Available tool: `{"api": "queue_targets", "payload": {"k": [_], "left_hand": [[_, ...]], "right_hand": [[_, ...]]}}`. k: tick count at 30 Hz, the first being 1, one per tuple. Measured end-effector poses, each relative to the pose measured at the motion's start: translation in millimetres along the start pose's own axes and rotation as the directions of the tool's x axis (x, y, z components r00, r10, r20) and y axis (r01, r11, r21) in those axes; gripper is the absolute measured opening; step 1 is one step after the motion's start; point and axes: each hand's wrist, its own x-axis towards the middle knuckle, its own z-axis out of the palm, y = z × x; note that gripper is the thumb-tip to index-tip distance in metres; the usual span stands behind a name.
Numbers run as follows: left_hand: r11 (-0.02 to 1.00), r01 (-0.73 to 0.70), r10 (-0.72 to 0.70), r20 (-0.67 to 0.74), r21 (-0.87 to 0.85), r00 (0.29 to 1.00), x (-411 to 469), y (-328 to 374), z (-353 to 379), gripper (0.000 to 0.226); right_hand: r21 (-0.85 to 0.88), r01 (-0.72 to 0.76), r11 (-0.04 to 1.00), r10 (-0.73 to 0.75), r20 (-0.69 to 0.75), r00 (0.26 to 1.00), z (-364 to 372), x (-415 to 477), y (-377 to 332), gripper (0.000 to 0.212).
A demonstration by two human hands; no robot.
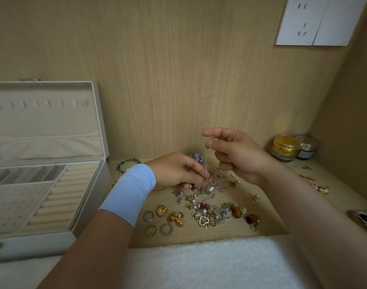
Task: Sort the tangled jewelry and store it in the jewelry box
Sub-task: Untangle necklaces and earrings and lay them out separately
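nearest lies a white towel point(209, 261) along the front edge of the wooden desk point(268, 205). to the left of it sits the jewelry box point(89, 195), open, its lid standing upright; inside are padded ring rolls, a panel with small holes and a row of narrow compartments.

just past the towel, three rings point(167, 229) and a gold bow point(175, 219) lie loose on the desk, with a heart brooch point(205, 221) beside them on the right. behind these is the tangle of jewelry point(201, 190), a heap of pearls, clear beads and small charms, partly lifted off the desk.

the left hand point(178, 170), with a pale blue wristband point(129, 190), reaches in from the left, and its fingertips pinch the top of the tangle. the right hand point(234, 153) is higher and a little farther back, thumb and forefinger pressed together on a thin chain point(206, 163) that runs straight down to the left fingers.

farther back a bead bracelet point(126, 163) lies near the box, and two jars point(285, 148) stand in the right corner. a white socket point(316, 20) is high on the wooden wall.
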Motion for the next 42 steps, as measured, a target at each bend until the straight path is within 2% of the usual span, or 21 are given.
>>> {"api": "queue_targets", "payload": {"k": [6,10,15,17,19,23,29,33,37,39,42], "left_hand": [[0.995,-0.102,0.102,-0.062,0.005,0.993,6,4,8,0.022],[0.990,-0.129,0.132,-0.061,0.050,0.989,9,7,12,0.011],[0.966,-0.124,0.105,-0.090,-0.227,0.990,5,8,5,0.023],[0.948,-0.122,0.082,-0.146,-0.295,0.986,1,11,-1,0.023],[0.942,-0.136,0.074,-0.204,-0.307,0.976,-4,13,-6,0.022],[0.894,-0.202,0.114,-0.232,-0.399,0.966,-11,18,-18,0.024],[0.874,-0.261,0.163,-0.258,-0.411,0.952,-16,26,-27,0.031],[0.766,-0.362,0.188,-0.353,-0.531,0.916,-11,27,-22,0.027],[0.549,-0.443,0.182,-0.415,-0.709,0.891,-4,26,-15,0.037],[0.469,-0.440,0.155,-0.419,-0.766,0.895,-3,27,-12,0.033],[0.420,-0.435,0.092,-0.439,-0.797,0.894,0,28,-6,0.031]], "right_hand": [[-0.004,0.029,1.000,-0.029,0.077,0.997,5,-6,-17,0.025],[-0.036,0.085,0.996,-0.082,0.069,0.994,4,-13,-35,0.025],[-0.211,0.185,0.960,-0.194,-0.021,0.981,-4,-17,-49,0.020],[-0.276,0.201,0.940,-0.224,-0.054,0.973,-8,-16,-49,0.019],[-0.321,0.201,0.926,-0.237,-0.076,0.969,-12,-15,-48,0.018],[-0.385,0.180,0.905,-0.238,-0.108,0.965,-16,-12,-42,0.016],[-0.411,0.103,0.906,-0.115,-0.004,0.993,-19,-9,-31,0.018],[-0.548,0.067,0.834,-0.004,0.115,0.993,-22,-7,-19,0.017],[-0.703,0.027,0.710,0.086,0.125,0.988,-27,-5,-6,0.014],[-0.709,-0.016,0.705,0.146,0.124,0.981,-31,-5,-1,0.011],[-0.692,-0.042,0.721,0.206,0.156,0.966,-33,-6,3,0.007]]}}
